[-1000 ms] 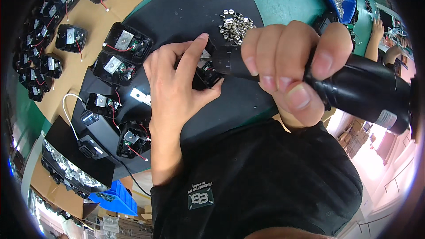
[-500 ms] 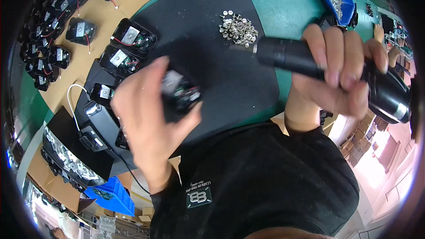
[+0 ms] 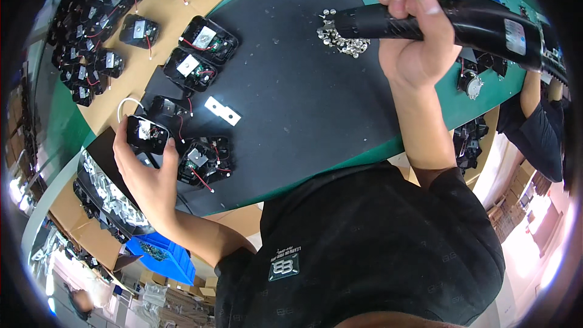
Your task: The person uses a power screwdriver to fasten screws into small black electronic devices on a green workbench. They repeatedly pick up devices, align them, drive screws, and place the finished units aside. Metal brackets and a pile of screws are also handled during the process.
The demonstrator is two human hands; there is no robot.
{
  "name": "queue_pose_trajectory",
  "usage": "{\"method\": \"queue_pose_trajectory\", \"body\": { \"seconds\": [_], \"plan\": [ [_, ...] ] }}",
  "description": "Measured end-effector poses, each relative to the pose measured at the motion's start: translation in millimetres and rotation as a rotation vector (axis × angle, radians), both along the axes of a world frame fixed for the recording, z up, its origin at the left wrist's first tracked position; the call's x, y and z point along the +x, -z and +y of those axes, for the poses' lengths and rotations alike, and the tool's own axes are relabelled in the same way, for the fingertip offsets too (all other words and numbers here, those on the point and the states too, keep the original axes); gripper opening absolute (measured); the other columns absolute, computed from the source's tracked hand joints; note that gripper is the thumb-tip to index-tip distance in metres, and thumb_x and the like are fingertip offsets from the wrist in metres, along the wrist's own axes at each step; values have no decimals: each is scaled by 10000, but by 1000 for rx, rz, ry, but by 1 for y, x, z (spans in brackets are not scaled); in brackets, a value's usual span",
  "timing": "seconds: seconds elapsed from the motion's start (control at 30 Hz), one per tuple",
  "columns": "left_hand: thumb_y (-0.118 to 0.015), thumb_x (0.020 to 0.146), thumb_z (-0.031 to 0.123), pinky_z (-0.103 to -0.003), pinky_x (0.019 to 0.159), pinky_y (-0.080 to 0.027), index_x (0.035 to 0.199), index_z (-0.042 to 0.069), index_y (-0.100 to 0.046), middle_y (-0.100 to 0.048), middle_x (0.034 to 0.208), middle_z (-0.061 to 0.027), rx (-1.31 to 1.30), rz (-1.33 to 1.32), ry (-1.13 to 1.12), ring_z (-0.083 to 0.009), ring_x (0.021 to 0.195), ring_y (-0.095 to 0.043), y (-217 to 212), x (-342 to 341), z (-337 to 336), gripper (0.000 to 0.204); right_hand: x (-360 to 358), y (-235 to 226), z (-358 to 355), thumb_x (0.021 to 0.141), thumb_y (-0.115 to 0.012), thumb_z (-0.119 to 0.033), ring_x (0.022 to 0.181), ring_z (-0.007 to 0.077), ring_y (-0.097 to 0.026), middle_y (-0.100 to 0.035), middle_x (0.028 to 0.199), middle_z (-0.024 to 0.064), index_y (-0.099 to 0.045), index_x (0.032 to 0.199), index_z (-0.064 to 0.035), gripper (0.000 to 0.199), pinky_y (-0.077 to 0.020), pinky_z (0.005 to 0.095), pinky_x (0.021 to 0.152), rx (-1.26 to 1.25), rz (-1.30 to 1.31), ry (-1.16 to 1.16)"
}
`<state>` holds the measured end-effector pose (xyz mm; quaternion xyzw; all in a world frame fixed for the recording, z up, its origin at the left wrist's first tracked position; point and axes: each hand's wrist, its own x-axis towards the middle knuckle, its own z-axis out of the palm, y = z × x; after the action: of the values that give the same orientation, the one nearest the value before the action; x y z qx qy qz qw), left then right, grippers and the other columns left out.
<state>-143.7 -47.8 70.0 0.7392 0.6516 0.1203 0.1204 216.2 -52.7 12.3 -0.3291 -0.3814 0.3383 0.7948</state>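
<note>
Head cam looking down: right hand (image 3: 419, 45) is wrapped tight around a black electric screwdriver (image 3: 437, 21), whose long axis runs pretty much sideways across the top of the frame, tip pointing to the person's left and sitting right at the pile of small silver screws (image 3: 341, 41) on the black mat (image 3: 291, 91). Left hand (image 3: 149, 170) is gripping a small black module (image 3: 147, 134) at the mat's left edge, just beside another module with red wires (image 3: 203, 161). A small white plate (image 3: 221, 110) lies loose on the mat.
</note>
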Motion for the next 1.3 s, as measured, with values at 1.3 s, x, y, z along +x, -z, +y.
{"method": "queue_pose_trajectory", "body": {
  "seconds": [1.3],
  "plan": [
    [-716,766,-25,-363,689,-532,912,3,-627,-659,892,-128,-45,-150,681,-285,775,-657,-25,198,34,173,75,-45,-90,799,-674,-36,637,153,-533,-534,741,0,-411,1140,-158,448,-442,349,679,83,194,-87]
  ]
}}
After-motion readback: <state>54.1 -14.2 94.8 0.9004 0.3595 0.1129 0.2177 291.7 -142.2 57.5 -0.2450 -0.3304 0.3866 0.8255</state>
